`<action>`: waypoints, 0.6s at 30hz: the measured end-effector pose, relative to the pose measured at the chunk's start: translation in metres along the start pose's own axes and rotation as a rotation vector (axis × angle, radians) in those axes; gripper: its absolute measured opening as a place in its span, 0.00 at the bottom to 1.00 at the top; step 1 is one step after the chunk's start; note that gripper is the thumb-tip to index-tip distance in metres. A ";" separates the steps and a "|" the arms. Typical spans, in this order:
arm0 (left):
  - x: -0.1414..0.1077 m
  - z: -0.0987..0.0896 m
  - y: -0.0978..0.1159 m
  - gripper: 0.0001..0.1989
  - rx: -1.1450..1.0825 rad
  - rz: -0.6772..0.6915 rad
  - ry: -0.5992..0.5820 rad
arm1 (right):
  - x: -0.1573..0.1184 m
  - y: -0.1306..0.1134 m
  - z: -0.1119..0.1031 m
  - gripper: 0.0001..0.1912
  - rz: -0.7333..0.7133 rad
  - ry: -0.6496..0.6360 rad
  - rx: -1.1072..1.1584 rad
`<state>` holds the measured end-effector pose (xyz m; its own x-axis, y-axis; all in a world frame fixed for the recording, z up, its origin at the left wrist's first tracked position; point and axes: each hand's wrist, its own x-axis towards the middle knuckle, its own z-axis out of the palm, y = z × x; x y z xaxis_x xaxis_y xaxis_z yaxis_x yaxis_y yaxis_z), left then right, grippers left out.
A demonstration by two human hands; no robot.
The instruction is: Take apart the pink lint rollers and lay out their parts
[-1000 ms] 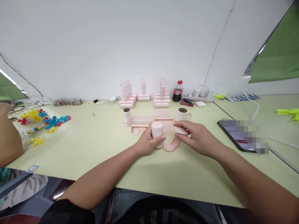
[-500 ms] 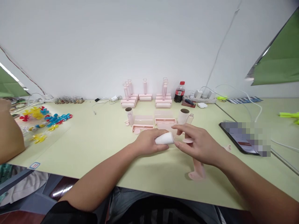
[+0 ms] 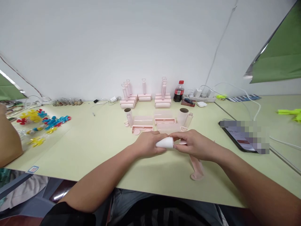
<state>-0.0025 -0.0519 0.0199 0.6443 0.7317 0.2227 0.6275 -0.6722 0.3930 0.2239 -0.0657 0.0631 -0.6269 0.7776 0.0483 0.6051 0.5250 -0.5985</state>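
My left hand is wrapped around a white sticky-paper roll, which lies sideways above the table. At the roll's right end, the fingertips of my right hand pinch the edge. A small pale disc-like piece shows between my right thumb and fingers; whether it touches the roll is unclear. Below my right hand lies a pale pink plastic part. Just beyond the hands are an open pink case, another open pink case and two upright rolls with cardboard cores, a left one and a right one.
Several pink lint rollers stand along the wall beside a cola bottle. A power strip and cables lie to its right. A phone rests at right, colourful toys at left, near another person's arm.
My right hand has moved left, and its spread fingers have closed onto the end of the white roll. My left hand keeps its hold. The view has shifted slightly.
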 end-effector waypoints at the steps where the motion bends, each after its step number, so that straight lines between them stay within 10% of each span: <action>1: 0.000 0.002 -0.001 0.23 -0.006 0.005 0.000 | 0.000 0.000 0.001 0.14 -0.001 -0.005 -0.003; 18: 0.004 0.004 0.002 0.23 -0.338 -0.284 0.070 | 0.000 0.025 -0.008 0.13 0.324 0.138 -0.111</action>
<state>0.0027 -0.0510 0.0180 0.4285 0.8957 0.1189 0.5896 -0.3769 0.7144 0.2435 -0.0499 0.0545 -0.3266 0.9450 -0.0180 0.8160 0.2723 -0.5099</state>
